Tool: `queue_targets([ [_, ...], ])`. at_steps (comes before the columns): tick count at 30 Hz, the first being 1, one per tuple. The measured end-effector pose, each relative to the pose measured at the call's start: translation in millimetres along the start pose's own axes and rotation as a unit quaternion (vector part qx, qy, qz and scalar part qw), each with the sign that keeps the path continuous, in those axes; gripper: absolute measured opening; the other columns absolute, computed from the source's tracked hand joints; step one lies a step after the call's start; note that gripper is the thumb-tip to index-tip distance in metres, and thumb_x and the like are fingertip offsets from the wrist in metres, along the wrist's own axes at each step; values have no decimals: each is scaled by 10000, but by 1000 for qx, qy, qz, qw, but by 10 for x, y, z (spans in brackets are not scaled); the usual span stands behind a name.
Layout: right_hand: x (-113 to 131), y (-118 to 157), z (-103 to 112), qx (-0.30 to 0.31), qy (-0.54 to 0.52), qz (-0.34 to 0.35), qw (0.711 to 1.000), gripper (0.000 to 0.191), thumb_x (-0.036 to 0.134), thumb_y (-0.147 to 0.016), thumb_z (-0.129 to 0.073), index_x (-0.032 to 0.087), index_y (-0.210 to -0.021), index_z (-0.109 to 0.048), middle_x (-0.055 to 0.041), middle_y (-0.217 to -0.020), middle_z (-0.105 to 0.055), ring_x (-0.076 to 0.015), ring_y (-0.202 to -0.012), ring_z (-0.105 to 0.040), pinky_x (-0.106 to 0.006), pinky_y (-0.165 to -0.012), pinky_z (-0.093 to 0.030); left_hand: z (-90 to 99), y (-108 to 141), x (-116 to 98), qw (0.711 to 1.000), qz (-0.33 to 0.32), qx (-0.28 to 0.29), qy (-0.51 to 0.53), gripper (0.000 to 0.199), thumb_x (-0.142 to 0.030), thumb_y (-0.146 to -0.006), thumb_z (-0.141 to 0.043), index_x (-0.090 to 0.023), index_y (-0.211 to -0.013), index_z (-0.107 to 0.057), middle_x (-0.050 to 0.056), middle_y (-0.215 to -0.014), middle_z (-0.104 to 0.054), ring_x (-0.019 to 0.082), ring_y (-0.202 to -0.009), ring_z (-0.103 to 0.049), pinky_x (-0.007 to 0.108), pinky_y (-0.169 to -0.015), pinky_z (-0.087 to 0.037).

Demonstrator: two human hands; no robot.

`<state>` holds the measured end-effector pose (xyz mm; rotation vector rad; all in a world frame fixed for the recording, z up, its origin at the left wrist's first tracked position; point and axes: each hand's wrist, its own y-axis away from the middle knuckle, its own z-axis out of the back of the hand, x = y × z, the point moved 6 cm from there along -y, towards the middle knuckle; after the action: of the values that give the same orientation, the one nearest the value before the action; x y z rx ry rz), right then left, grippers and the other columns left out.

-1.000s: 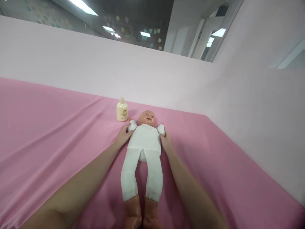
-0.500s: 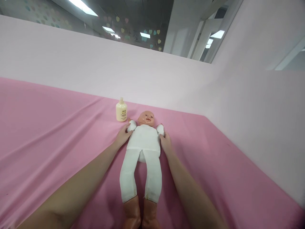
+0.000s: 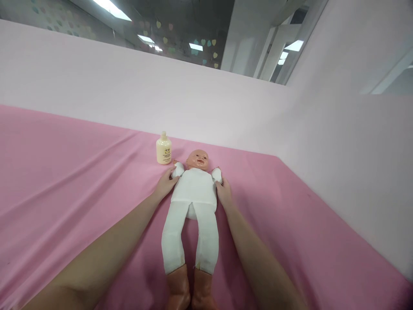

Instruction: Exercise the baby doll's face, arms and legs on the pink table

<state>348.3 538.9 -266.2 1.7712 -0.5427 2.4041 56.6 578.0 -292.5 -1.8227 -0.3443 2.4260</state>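
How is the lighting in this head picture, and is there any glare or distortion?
Head view: fairly even light, soft shadows on the pink cloth beside the doll; head view: glare spots on the bottle, whose small print is unreadable; head view: bright lights show in the glass panel; head view: forearms widen toward the edges, likely lens stretch.

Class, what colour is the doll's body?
The doll's body is plain white, best seen in the head view.

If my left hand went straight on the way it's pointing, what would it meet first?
The doll's near white arm, which your left hand touches; past that, the doll's head seems next, though depth is unclear.
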Motion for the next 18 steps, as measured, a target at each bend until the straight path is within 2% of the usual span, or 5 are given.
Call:
queue_targets([
  [6, -21, 5, -5, 6, -1, -28, 1000, 572, 269, -802, -515, 183, -1359, -611, -73, -1292, -664, -214, -1173, -624, -320, -1075, -479, 0, 5, -15, 1000, -2, -1, 10, 657, -385, -813, -664, -191, -1430, -552, 123, -1349, -653, 302, -1244, -603, 447, -1079, -455],
  [13, -73, -10, -4, 3, 11, -35, 999, 523, 274, -798, -511, 179, -1297, -634, -71, -1205, -693, -212, -1092, -641, -319, -1016, -503, 6, 5, -17, 1000, 2, -10, 6, 653, -382, -808, -680, -183, -1419, -559, 134, -1366, -637, 296, -1246, -606, 446, -1111, -437],
  [18, -81, -14, 4, -4, 13, -36, 999, 554, 278, -797, -517, 183, -1332, -622, -76, -1234, -683, -219, -1116, -636, -335, -1037, -493, -2, -8, -8, 1000, 0, -6, 13, 646, -350, -813, -675, -196, -1427, -552, 123, -1382, -636, 286, -1230, -616, 442, -1110, -443],
])
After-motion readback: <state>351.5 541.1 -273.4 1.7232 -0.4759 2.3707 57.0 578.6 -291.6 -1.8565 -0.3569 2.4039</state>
